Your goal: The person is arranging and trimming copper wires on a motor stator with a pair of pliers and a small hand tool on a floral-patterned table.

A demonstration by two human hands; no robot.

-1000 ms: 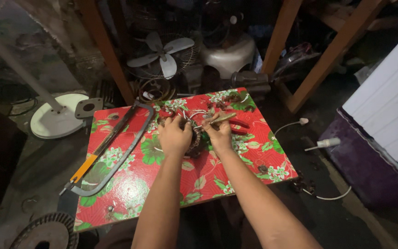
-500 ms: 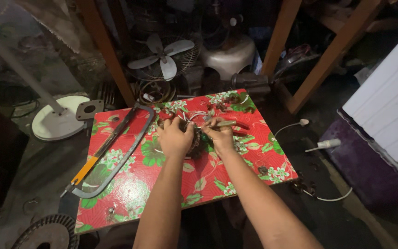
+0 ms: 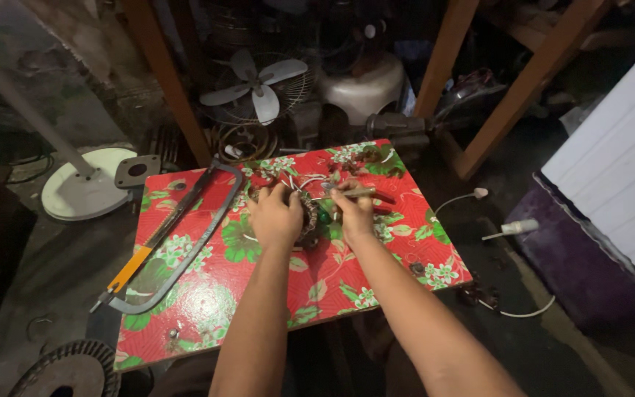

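The motor coil (image 3: 310,218) sits between both hands; left hand (image 3: 275,217) grips it, right hand (image 3: 353,213) pinches a screwdriver (image 3: 347,193) lying crosswise.

A hacksaw (image 3: 167,239) with an orange handle lies at the left of the red floral tabletop (image 3: 332,283); behind stands a white fan blade (image 3: 256,82), a round white fan base (image 3: 86,192) at far left.
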